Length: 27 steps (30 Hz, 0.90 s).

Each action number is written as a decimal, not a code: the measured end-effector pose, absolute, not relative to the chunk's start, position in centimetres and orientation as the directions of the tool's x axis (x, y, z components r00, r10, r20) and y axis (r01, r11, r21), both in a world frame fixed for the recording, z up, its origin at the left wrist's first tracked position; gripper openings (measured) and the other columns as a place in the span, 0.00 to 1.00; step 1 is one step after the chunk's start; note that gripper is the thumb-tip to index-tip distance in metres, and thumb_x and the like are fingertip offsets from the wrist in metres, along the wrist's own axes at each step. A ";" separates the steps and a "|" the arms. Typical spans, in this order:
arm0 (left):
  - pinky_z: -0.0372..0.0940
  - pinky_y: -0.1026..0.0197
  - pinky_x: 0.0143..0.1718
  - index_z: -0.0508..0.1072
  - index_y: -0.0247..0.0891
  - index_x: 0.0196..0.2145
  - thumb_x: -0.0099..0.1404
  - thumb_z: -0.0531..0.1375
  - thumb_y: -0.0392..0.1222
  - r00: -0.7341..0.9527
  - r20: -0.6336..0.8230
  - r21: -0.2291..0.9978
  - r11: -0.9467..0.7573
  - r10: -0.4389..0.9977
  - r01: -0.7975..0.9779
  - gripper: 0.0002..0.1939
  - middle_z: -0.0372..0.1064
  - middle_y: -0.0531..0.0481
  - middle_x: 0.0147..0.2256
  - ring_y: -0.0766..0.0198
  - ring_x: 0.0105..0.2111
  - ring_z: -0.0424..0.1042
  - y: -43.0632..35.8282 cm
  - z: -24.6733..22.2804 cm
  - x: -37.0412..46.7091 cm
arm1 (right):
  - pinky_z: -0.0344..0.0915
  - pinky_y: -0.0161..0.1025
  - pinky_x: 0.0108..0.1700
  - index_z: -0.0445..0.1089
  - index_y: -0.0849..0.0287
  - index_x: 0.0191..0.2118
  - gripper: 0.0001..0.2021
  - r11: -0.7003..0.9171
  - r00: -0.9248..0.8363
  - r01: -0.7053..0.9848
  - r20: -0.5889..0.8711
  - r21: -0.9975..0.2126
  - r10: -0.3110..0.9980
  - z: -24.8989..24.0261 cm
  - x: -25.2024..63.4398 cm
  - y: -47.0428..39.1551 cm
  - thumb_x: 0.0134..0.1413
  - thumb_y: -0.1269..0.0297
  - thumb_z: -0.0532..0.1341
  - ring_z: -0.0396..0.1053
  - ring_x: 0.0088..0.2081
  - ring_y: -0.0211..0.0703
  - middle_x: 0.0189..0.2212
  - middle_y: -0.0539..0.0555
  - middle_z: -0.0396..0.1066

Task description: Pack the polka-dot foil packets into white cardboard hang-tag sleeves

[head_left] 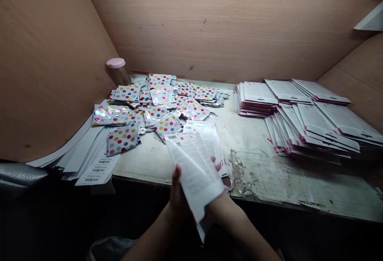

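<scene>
The left hand (177, 192) was closed on the left edge of a white printed packet (191, 161), with the thumb laid upon its face. The right hand (218, 167) was mostly hidden behind this packet; only fingertips showed at its right edge, so I cannot tell how far it was open. The packet was tilted, in front of the table's (251, 133) near edge, and whether it was a single one was not clear.

Behind it, several printed sheets (206, 130) lay overlapping. Farther to the left there were more than ten dotted pouches (123, 138), heaped too closely for an exact count. One jar (116, 69) with a pink lid stood behind them. At the left edge lay one bundle of barcode strips (97, 168). On the right, white packs (259, 92) were piled in two rows, three piles in the back one.
</scene>
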<state>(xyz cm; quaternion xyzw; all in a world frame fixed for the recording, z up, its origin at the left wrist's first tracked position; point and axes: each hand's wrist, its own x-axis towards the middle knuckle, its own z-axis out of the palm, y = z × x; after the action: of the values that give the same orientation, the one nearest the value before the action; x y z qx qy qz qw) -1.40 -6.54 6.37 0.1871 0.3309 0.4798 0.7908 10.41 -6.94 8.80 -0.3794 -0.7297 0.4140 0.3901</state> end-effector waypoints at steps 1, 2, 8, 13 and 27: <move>0.63 0.39 0.52 0.71 0.30 0.51 0.50 0.45 0.79 0.282 -0.362 0.595 0.453 0.888 -0.664 0.51 0.72 0.32 0.47 0.37 0.52 0.68 -6.0 6.4 -1.8 | 0.68 0.42 0.53 0.74 0.65 0.47 0.14 0.410 -0.461 0.240 0.268 -0.880 0.846 9.3 11.2 -7.5 0.56 0.70 0.59 0.68 0.54 0.47 0.53 0.62 0.70; 0.64 0.39 0.52 0.71 0.30 0.51 0.53 0.47 0.75 0.227 -0.386 0.584 0.427 0.894 -0.691 0.47 0.73 0.33 0.47 0.38 0.51 0.69 -5.4 6.3 -2.4 | 0.63 0.42 0.58 0.71 0.67 0.51 0.17 0.479 -0.536 0.253 0.291 -0.841 0.793 9.8 12.3 -8.1 0.55 0.70 0.59 0.67 0.55 0.47 0.54 0.62 0.69; 0.68 0.49 0.49 0.67 0.33 0.54 0.55 0.63 0.34 -0.038 -0.463 0.743 0.365 0.885 -0.561 0.27 0.75 0.40 0.44 0.49 0.45 0.74 -1.7 5.2 -5.2 | 0.68 0.45 0.51 0.70 0.53 0.52 0.15 0.455 -0.208 0.566 0.414 -0.688 0.886 8.6 17.5 -7.2 0.61 0.69 0.57 0.65 0.53 0.49 0.50 0.59 0.65; 0.65 0.44 0.52 0.55 0.39 0.62 0.59 0.63 0.40 -0.095 -0.113 0.978 0.094 0.989 -0.185 0.36 0.64 0.38 0.56 0.49 0.52 0.70 0.0 3.0 -3.6 | 0.69 0.46 0.43 0.69 0.54 0.45 0.09 0.232 -0.049 0.472 0.238 -0.850 0.970 2.9 16.7 -2.4 0.61 0.61 0.59 0.68 0.42 0.47 0.40 0.55 0.67; 0.51 0.39 0.63 0.59 0.39 0.63 0.63 0.60 0.54 0.554 0.189 0.328 -0.584 0.811 0.743 0.35 0.52 0.38 0.65 0.46 0.66 0.48 -2.4 0.2 -5.3 | 0.58 0.46 0.42 0.75 0.55 0.34 0.05 0.356 -0.073 0.718 0.444 -0.598 0.893 -1.3 15.9 -0.2 0.59 0.65 0.61 0.60 0.38 0.47 0.32 0.53 0.64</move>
<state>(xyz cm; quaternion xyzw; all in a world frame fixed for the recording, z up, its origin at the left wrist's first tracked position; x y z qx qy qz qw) -5.26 -2.44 0.21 0.8751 0.4439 0.1613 0.1055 15.92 -0.16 -1.30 -0.5564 -0.7239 0.1117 0.3922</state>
